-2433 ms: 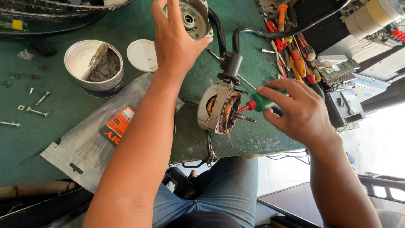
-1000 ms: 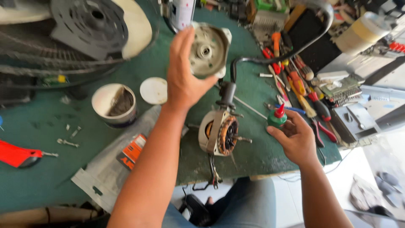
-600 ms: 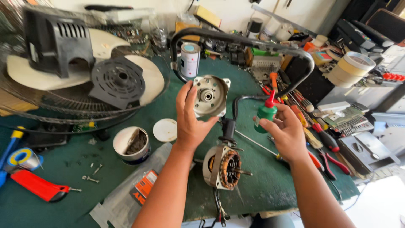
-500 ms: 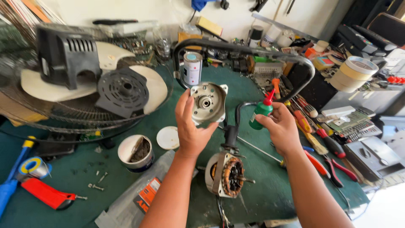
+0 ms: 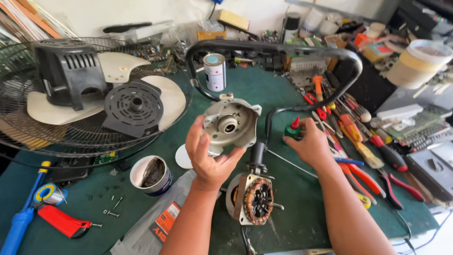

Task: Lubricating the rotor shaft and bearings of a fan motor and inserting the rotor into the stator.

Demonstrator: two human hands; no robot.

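At nine o'clock from your hands a wire fan guard (image 5: 28, 137) lies flat on the green bench (image 5: 264, 94), with pale fan blades (image 5: 120, 66), a black motor housing (image 5: 66, 71) and a round black slotted cover (image 5: 133, 107) resting on it. At seven o'clock sit a blue-handled tool (image 5: 19, 224), a roll of solder (image 5: 47, 194) and a red-handled tool (image 5: 63, 222), with loose screws (image 5: 111, 208) just beside them. An open tin of dark grease (image 5: 151, 174) stands near your left forearm, its white lid (image 5: 181, 158) just behind your palm.

Your left hand (image 5: 207, 158) is raised off the bench, forearm coming up from six o'clock, palm turned upward and away from you. Its thumb and fingers curl around the lower rim of a grey metal motor end cap (image 5: 230, 125), gripping it tilted so the bearing hole faces you. At twelve o'clock from it stands a small spray can (image 5: 214, 72).

Directly below the cap, at six o'clock, the motor stator (image 5: 252, 200) with copper windings lies on the bench, joined to a black bent tube (image 5: 278, 49) that arches overhead.

Your right hand (image 5: 311, 146) reaches forward at two o'clock from the stator, fingers closed around a small green bottle with a red tip (image 5: 292, 131), held upright just beside the tube. At three o'clock lie screwdrivers and pliers (image 5: 363, 146), well spread.
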